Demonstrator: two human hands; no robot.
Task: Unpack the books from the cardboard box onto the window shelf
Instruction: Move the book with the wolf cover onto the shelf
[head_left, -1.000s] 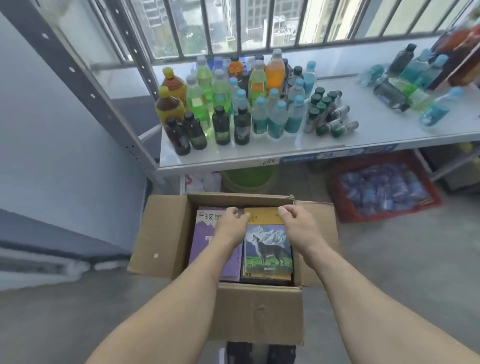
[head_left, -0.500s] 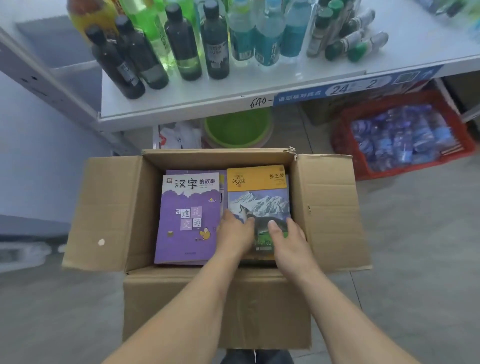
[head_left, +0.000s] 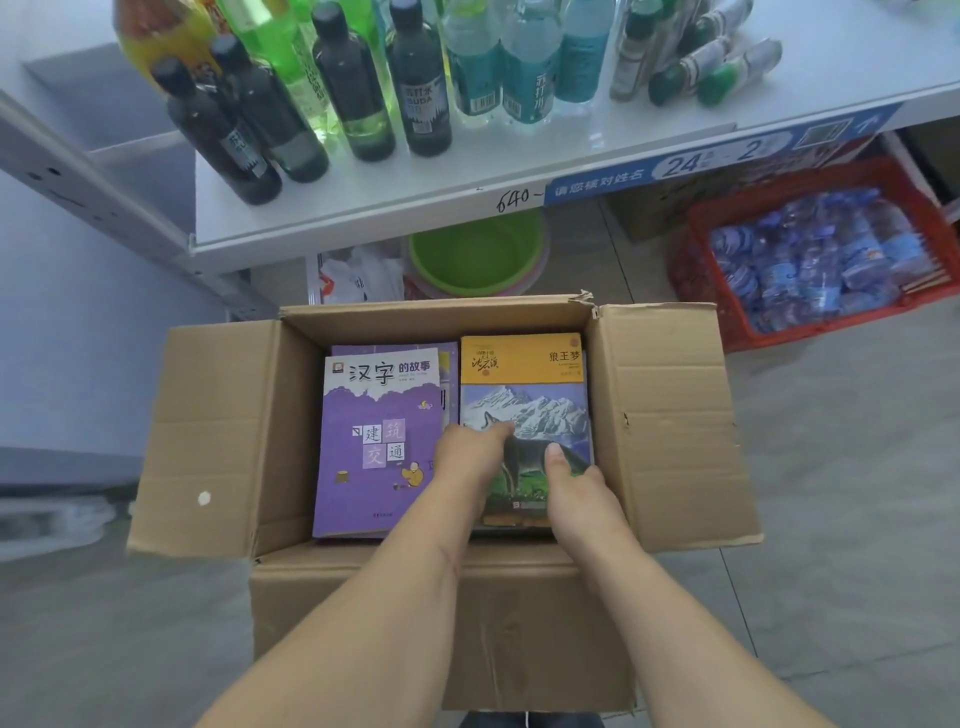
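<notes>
An open cardboard box (head_left: 670, 431) stands on the floor in front of me, flaps spread. Inside lie two stacks of books: a purple book (head_left: 374, 447) on top at the left, a yellow book with a wolf and mountains (head_left: 524, 384) on top at the right. My left hand (head_left: 467, 457) grips the wolf book's left edge, thumb on the cover. My right hand (head_left: 576, 488) holds its near right edge, thumb on the cover. The white window shelf (head_left: 519, 176) runs across the top of the view.
Several dark, green and blue bottles (head_left: 363, 93) crowd the shelf's left and middle. Under the shelf sit a green basin (head_left: 478, 254) and a red crate of wrapped bottles (head_left: 810, 260). A grey metal upright (head_left: 78, 182) slants at the left.
My head has tilted down and closer to the box. Both hands slid from the wolf book's far edge to its near half and now grip its sides.
</notes>
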